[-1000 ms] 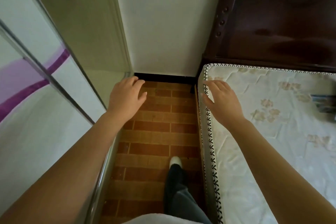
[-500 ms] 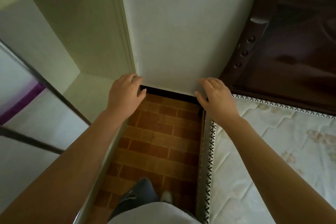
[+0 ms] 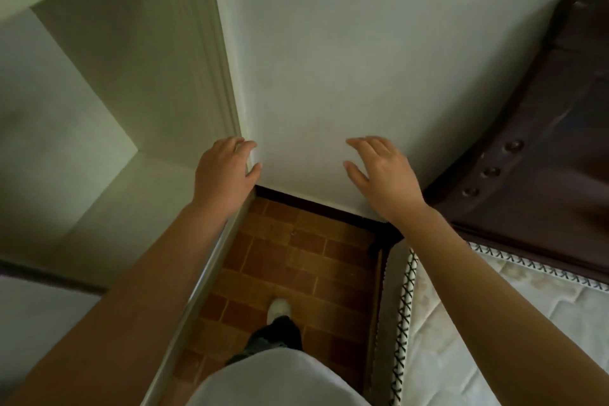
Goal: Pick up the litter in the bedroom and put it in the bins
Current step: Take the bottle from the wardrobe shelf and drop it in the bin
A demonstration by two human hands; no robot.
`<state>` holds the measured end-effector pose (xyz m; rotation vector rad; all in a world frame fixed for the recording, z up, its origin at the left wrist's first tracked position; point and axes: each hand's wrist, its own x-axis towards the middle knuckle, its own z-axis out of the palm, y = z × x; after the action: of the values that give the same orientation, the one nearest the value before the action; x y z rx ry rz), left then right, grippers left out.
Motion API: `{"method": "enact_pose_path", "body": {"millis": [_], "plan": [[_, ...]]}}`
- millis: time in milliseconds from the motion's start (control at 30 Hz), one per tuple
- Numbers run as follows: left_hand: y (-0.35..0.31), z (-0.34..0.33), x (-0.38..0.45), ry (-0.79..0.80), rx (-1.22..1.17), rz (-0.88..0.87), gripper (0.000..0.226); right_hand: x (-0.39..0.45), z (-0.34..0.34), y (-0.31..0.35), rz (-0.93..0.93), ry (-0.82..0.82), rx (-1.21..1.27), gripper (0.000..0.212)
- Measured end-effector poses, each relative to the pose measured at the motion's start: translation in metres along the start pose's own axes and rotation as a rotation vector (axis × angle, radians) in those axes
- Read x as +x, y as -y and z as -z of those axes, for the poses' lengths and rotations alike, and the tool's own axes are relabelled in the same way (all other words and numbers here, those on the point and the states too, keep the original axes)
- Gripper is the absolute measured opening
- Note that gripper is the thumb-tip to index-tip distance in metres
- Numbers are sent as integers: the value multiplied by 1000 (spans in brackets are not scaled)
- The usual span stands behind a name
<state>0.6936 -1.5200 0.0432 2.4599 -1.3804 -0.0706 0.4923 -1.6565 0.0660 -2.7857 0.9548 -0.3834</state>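
head view: both hands out in front, nothing in either one
left hand (image 3: 224, 175): fingers loosely curled and relaxed, holding nothing, tips up by the wardrobe's (image 3: 184, 82) front corner edge
right hand (image 3: 384, 175): fingers (image 3: 359, 144) a bit spread, thumb out to the side, also holding nothing, hovering in front of the wall (image 3: 362, 59)
below the fingers: strip of brick-pattern floor (image 3: 296, 260) with a white shoe (image 3: 279, 309) on it
right of the fingers: mattress (image 3: 494, 323) edge and dark headboard (image 3: 543, 158)
litter: honestly can't see any here, no bins in shot either
doing it well: I'd say this is the searching bit, so scan the floor gap and the open wardrobe shelves properly, and keep both hands free to grab whatever turns up
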Motion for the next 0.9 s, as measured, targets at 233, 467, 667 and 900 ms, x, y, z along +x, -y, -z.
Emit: {"method": "enact_pose_path", "body": {"millis": [233,467,667,900], "plan": [[16,6,101,-18,19,10,41,106,-18,-7,76,14,29,40],[50,10,148,-71,46,181,40,201,-43,-7,270,18,84,39],[66,12,166,-135,68,421,42,284,-57,8,502,93,163,38],[55,31,175,-328,118,663,40,361,-53,32,787,173,257,40]]}}
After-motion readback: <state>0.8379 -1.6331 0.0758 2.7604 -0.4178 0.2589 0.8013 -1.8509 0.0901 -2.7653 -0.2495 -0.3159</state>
